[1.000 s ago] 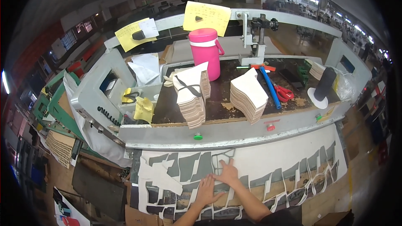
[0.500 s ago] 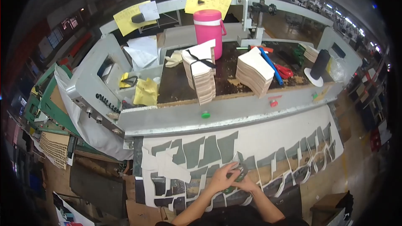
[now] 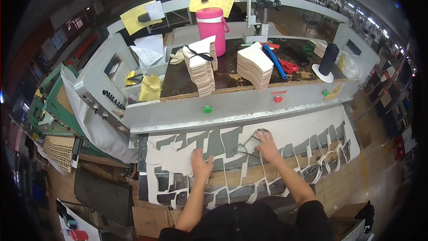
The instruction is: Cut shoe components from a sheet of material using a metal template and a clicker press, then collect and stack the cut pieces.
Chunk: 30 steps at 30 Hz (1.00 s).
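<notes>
A white sheet with rows of shapes cut out of it lies on the bed in front of me. My right hand has its fingers closed on the edge of a cutting die, a thin dark metal outline frame. This die rests on the sheet beside the last cut-out gaps of the upper row. Over the left part of the sheet, my left hand is held with fingers apart and nothing in it. Just left of it lie loose white cut pieces, overlapping one another.
Behind the sheet runs a grey machine beam with green and red buttons. On top stand two stacks of cut pieces, a pink jug, a blue marker-like stick, red-handled scissors and a black thread cone.
My hands, together over the sheet before, have parted. The right moved up and right, setting the die onto the sheet; the left moved left and away from it.
</notes>
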{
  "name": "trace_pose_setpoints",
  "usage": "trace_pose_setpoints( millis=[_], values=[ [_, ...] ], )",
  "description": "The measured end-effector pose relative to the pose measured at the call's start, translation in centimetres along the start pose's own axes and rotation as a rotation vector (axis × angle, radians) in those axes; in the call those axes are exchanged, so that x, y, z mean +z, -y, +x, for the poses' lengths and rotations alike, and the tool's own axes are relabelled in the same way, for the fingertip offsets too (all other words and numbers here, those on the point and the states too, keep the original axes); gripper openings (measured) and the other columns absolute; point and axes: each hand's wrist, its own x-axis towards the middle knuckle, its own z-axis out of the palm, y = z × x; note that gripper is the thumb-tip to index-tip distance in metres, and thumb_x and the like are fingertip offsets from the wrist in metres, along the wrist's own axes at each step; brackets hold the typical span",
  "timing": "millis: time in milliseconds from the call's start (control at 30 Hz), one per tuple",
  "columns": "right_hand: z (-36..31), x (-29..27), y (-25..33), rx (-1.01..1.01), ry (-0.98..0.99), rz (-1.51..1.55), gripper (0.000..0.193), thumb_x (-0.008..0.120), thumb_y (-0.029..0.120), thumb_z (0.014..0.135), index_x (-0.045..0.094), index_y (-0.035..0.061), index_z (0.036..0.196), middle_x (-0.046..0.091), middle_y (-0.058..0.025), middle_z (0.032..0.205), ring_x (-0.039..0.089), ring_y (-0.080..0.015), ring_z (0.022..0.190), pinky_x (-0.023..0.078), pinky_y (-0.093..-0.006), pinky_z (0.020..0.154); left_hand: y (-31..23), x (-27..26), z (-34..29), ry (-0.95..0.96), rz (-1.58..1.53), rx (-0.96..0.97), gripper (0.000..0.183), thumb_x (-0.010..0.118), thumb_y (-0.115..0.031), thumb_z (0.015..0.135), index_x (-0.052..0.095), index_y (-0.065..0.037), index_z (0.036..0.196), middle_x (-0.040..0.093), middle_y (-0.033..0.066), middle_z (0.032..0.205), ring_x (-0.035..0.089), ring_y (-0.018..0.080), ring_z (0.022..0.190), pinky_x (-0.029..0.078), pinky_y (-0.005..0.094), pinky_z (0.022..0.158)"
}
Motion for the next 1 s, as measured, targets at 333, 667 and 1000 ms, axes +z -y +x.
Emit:
trace_pose_setpoints(
  millis=[333, 667, 1000],
  values=[
    [-5.2, 4.0, 1.6, 0.408, -0.215, 0.492, 0.021, 0.076, 0.013, 0.088, 0.073, 0.0081, 0.108, 0.062, -0.0272, 0.145, 0.046, -0.0459, 0.149, 0.023, -0.0656, 0.127, -5.2, 13.9, -3.3, 0.293, -0.042, 0.137, 0.077, 0.081, -0.02, 0.09, 0.048, -0.006, 0.157, 0.058, 0.0274, 0.151, 0.051, 0.0459, 0.144, 0.041, 0.0492, 0.122],
    [-1.8, 5.4, -3.6, 0.293, -0.195, 0.597, 0.033, 0.089, 0.015, 0.078, 0.06, 0.0107, 0.092, 0.065, -0.0218, 0.143, 0.052, -0.0397, 0.146, 0.025, -0.0651, 0.126, -7.6, 16.1, -4.6, 0.009, -0.242, -0.165, 0.041, 0.082, -0.011, 0.09, 0.074, -0.004, 0.129, 0.076, 0.0244, 0.116, 0.074, 0.042, 0.107, 0.057, 0.0474, 0.094],
    [-0.3, 6.0, -4.0, 0.244, -0.142, 0.593, 0.041, 0.092, 0.013, 0.074, 0.055, 0.0105, 0.093, 0.067, -0.0225, 0.14, 0.055, -0.0403, 0.138, 0.022, -0.0648, 0.127, -7.1, 14.1, -5.4, -0.035, -0.192, -0.121, 0.026, 0.075, -0.007, 0.094, 0.075, -0.001, 0.119, 0.074, 0.0214, 0.113, 0.069, 0.0425, 0.109, 0.054, 0.0462, 0.099]
  ],
)
